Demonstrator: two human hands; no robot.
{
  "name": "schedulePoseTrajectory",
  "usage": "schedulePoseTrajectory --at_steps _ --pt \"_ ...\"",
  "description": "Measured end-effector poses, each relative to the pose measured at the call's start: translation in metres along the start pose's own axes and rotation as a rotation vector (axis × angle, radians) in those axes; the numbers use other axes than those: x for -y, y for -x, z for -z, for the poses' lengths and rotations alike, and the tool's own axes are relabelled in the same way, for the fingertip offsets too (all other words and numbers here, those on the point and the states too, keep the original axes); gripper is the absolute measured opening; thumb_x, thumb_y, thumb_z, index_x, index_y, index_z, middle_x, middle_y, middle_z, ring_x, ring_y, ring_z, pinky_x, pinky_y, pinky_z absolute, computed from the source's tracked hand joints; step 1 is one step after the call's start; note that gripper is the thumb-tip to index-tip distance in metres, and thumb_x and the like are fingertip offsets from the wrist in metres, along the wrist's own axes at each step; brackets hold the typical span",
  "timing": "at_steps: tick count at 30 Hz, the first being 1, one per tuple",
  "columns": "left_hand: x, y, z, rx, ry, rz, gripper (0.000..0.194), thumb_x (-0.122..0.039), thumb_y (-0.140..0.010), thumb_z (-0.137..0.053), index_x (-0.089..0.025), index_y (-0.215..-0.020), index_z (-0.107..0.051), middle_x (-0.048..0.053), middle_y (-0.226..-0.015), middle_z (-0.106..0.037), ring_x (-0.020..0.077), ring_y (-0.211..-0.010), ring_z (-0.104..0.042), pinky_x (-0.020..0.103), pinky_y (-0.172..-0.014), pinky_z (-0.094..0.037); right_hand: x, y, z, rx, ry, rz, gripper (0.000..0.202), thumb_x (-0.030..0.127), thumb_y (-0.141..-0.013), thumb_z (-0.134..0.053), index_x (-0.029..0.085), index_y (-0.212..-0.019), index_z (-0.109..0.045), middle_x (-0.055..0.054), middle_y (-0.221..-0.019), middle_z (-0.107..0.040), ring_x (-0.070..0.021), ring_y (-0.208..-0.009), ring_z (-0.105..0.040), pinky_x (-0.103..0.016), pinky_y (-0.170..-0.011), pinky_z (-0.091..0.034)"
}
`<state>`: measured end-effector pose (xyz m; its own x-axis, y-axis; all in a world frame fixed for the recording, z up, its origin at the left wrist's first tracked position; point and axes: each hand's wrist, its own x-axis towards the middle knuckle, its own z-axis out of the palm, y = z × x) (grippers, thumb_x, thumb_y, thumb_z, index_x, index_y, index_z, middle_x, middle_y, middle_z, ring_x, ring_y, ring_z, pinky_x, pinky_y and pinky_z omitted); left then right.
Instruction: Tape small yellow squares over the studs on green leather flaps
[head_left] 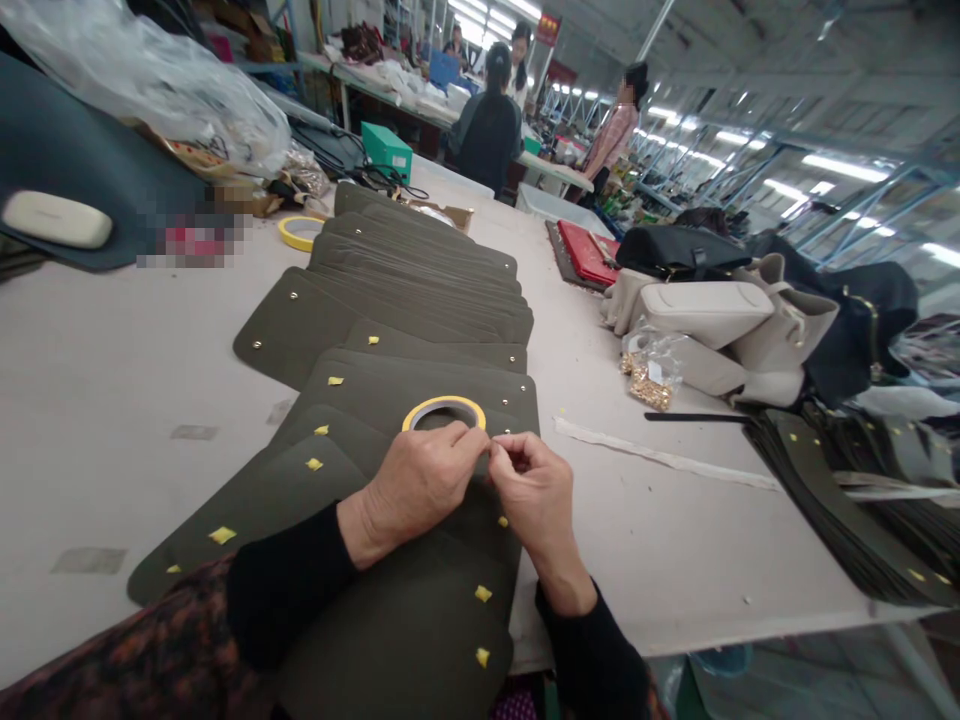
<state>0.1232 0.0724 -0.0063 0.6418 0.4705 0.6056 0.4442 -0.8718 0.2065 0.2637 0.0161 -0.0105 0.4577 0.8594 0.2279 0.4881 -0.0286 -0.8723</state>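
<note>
My left hand (427,480) is closed around the near edge of a roll of yellow tape (465,405), held above the dark olive panels. Close against it, my right hand (534,490) pinches with thumb and forefinger at the roll's edge; whatever lies between those fingertips is too small to make out. Beneath both hands, overlapping olive panels (405,610) with rounded corners fan out toward me. Small yellow tape pieces (223,535) are stuck near their edges. Farther back lies a spread stack of similar panels (420,265), some with metal eyelets.
A second yellow tape roll (301,233) lies at the back left, near clear plastic wrap (165,90). To the right are beige and black bags (705,300), a bag of gold hardware (651,380), a pale strip (660,457) and stacked dark strips (825,510). Other people stand far off.
</note>
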Motion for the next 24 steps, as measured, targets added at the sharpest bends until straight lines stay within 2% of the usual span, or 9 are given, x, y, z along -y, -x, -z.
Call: schedulePoseTrajectory --at_steps 4,6,8,11,13,19,24 --pt "-0.003 0.005 -0.002 0.002 0.072 -0.001 0.018 -0.015 -0.094 -0.042 -0.016 -0.082 -0.056 0.001 -0.072 -0.059 0.0131 -0.067 -0.058 0.023 -0.063 -0.046 -0.027 -0.019 0.009 -0.048 -0.080 -0.233 0.017 0.032 -0.072 -0.063 0.015 -0.073 -0.067 0.001 -0.059 -0.064 -0.0127 -0.048 -0.060 -0.024 -0.049 -0.051" --pt "-0.002 0.006 -0.004 0.064 0.034 0.002 0.016 -0.015 -0.094 -0.042 -0.017 -0.086 -0.056 0.002 -0.074 -0.059 0.0140 -0.069 -0.058 0.025 -0.064 -0.047 -0.039 -0.028 0.018 -0.011 -0.166 -0.315 0.024 0.037 -0.071 -0.067 0.014 -0.075 -0.068 0.001 -0.057 -0.063 -0.0123 -0.046 -0.059 -0.024 -0.047 -0.052" --pt "0.001 0.006 -0.008 0.171 -0.038 0.001 0.012 -0.015 -0.093 -0.044 -0.017 -0.088 -0.056 0.003 -0.078 -0.060 0.0169 -0.072 -0.057 0.028 -0.064 -0.047 -0.045 -0.033 0.027 0.061 -0.206 -0.332 0.029 0.040 -0.069 -0.071 0.013 -0.079 -0.069 -0.001 -0.060 -0.065 -0.0121 -0.048 -0.060 -0.024 -0.048 -0.052" --pt "0.003 0.005 -0.013 0.327 -0.101 -0.005 0.007 -0.016 -0.091 -0.049 -0.018 -0.087 -0.054 0.004 -0.083 -0.059 0.0212 -0.076 -0.056 0.031 -0.063 -0.048 -0.046 -0.037 0.030 0.154 -0.201 -0.333 0.032 0.042 -0.068 -0.073 0.013 -0.081 -0.071 -0.002 -0.062 -0.066 -0.0110 -0.049 -0.060 -0.023 -0.048 -0.052" --pt "0.003 0.005 -0.015 0.380 -0.107 -0.004 0.007 -0.016 -0.090 -0.049 -0.018 -0.086 -0.054 0.005 -0.083 -0.059 0.0223 -0.077 -0.054 0.032 -0.063 -0.048 -0.045 -0.038 0.028 0.180 -0.170 -0.319 0.032 0.043 -0.068 -0.073 0.013 -0.079 -0.071 -0.001 -0.061 -0.065 -0.0104 -0.048 -0.059 -0.022 -0.048 -0.052" --pt "0.001 0.005 -0.014 0.390 -0.093 0.018 0.007 -0.015 -0.090 -0.049 -0.019 -0.085 -0.053 0.005 -0.084 -0.058 0.0222 -0.078 -0.052 0.033 -0.065 -0.047 -0.040 -0.047 0.017 0.212 0.108 -0.245 0.025 0.039 -0.075 -0.063 0.015 -0.078 -0.070 0.000 -0.060 -0.065 -0.0112 -0.045 -0.057 -0.022 -0.045 -0.048" --pt "0.002 0.006 -0.013 0.392 -0.084 0.026 0.007 -0.015 -0.090 -0.051 -0.019 -0.084 -0.053 0.004 -0.084 -0.057 0.0218 -0.078 -0.052 0.032 -0.063 -0.045 -0.034 -0.053 0.014 0.216 0.448 -0.085 0.017 0.030 -0.077 -0.057 0.019 -0.076 -0.070 -0.002 -0.069 -0.071 -0.0148 -0.053 -0.063 -0.025 -0.055 -0.047"
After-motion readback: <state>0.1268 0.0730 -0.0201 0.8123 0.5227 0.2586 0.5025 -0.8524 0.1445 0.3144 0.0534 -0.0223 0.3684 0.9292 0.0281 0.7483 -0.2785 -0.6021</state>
